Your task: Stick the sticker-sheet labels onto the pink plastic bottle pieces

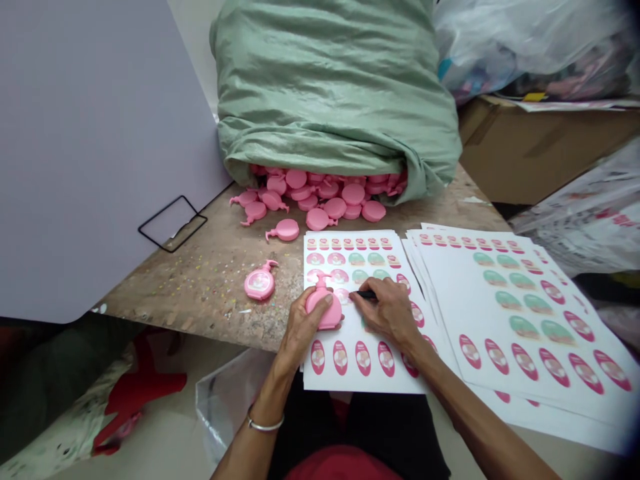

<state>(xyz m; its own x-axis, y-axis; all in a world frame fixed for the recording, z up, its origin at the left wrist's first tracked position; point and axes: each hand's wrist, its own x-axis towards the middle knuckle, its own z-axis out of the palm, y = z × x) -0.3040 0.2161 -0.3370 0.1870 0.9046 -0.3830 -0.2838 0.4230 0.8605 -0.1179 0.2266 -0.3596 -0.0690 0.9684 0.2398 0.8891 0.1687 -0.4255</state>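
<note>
My left hand is closed around a small pink pump bottle, its pump pointing away from me, above the left part of a sticker sheet. Pinched in my right hand is a slim black tool; its exact kind is hidden by the fingers. The fingertips are at a round pink sticker on the sheet, just right of the bottle. Whether that sticker is lifted, I cannot tell. Left of the sheet, another pink pump bottle lies on the table with a label on its face.
A green sack lies at the back, with many pink bottles spilling from its mouth. More sticker sheets are stacked at the right. A grey panel borders the left, and a cardboard box stands at the back right.
</note>
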